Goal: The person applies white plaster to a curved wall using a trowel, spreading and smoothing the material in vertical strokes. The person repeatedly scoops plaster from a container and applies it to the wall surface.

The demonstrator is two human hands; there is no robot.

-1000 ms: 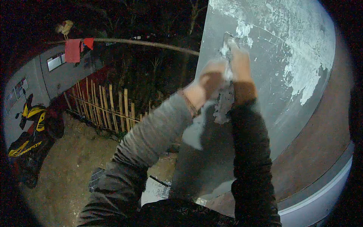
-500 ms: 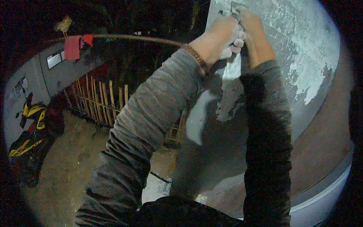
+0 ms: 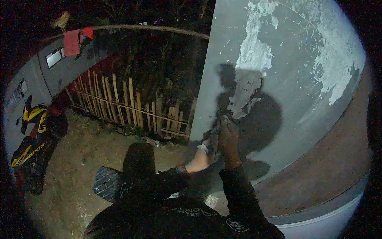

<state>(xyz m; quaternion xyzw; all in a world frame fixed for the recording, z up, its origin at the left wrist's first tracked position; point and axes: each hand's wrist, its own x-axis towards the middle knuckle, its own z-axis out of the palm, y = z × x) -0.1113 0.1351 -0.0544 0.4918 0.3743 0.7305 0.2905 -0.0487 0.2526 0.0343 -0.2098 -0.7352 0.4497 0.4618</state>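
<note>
My left hand (image 3: 205, 155) and my right hand (image 3: 229, 137) are close together, low in front of a grey wall (image 3: 294, 91). Shadow darkens both. The right fingers look closed, pointing up the wall; the left hand is closed beside them. Whatever they grip is too dark to make out. A pale fleck shows on the left hand near the fingers. Rough white patches (image 3: 254, 44) mark the wall above, with a duller stretch (image 3: 243, 89) running down toward my hands. The shadow of my head and arms falls across the wall there.
A bamboo fence (image 3: 131, 105) stands beyond the dirt ground (image 3: 79, 151). A yellow and black motorbike (image 3: 36, 123) is parked at far left. Cloths (image 3: 72, 43) hang on a pole, where a bird (image 3: 61, 20) perches. A dark striped object (image 3: 107, 184) lies left of my legs.
Both hands have come down from high on the wall to low, nearer my body. The wall's upper white patch, which my arms partly covered, now shows.
</note>
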